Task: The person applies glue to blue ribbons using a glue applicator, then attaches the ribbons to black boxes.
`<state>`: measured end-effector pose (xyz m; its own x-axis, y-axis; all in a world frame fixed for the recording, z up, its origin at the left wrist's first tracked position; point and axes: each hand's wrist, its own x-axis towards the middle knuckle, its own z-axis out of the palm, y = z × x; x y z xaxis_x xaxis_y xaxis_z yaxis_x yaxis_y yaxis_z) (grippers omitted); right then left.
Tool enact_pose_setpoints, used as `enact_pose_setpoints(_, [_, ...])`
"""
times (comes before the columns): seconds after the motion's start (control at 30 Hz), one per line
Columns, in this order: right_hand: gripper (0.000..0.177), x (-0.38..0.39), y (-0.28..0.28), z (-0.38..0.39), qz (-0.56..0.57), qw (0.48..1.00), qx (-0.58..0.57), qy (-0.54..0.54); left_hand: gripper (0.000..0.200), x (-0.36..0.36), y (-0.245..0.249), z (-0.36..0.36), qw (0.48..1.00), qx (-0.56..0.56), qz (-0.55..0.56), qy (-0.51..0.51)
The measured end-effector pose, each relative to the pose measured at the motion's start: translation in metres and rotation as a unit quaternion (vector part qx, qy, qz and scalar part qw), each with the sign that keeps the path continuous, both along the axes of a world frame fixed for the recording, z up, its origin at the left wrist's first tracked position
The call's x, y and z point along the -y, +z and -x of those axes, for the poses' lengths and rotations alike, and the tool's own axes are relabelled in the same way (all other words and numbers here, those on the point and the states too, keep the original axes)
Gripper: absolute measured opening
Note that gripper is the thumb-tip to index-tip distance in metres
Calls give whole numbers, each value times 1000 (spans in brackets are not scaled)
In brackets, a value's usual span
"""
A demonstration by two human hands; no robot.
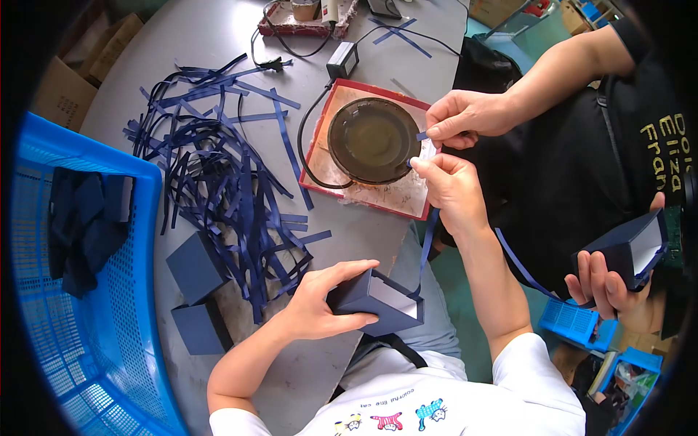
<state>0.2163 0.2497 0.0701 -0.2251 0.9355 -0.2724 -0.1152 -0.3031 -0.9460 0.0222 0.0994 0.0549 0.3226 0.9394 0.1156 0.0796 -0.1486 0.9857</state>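
My left hand (320, 301) is wrapped around a dark blue box (385, 304), its pale inside facing right. A dark blue ribbon (427, 243) runs up from this box toward my right hand (451, 185). That hand pinches the ribbon's end at the right rim of a round dark pot (371, 142) with a brownish, glossy inside. Opposite me, a co-worker's hand (465, 120) holds another ribbon end at the same rim. The co-worker's other hand (611, 287) holds a similar blue box (629, 247) with a ribbon hanging from it.
A pile of blue ribbons (225, 196) covers the table's middle. Two blue boxes (196, 269) lie near a blue basket (138, 291) holding dark boxes (87, 218). The pot sits on a red-edged tray (320, 167) with a cable beside it.
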Motion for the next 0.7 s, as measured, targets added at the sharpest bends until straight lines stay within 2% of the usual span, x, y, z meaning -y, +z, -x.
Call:
enact_pose_setpoints(0.27, [19, 6, 2, -8, 6, 999, 40, -9, 64, 2, 1, 3, 1000, 17, -5, 3])
enact_pose_setpoints(0.33, [17, 13, 7, -13, 24, 999, 34, -3, 63, 6, 4, 6, 995, 68, 75, 12])
enact_pose_setpoints(0.43, [17, 29, 18, -16, 50, 997, -18, 55, 69, 13, 11, 13, 979, 109, 173, 5])
enact_pose_setpoints(0.53, [15, 48, 38, -15, 74, 986, -7, 149, 65, 22, 10, 16, 977, 131, 167, 11])
enact_pose_setpoints(0.6, [15, 60, 50, -10, 28, 975, 35, 219, 60, 30, 15, 17, 970, 165, 177, 30])
enact_pose_setpoints(0.7, [15, 77, 63, -5, 3, 955, 33, 295, 60, 42, 24, 18, 969, 160, 186, 29])
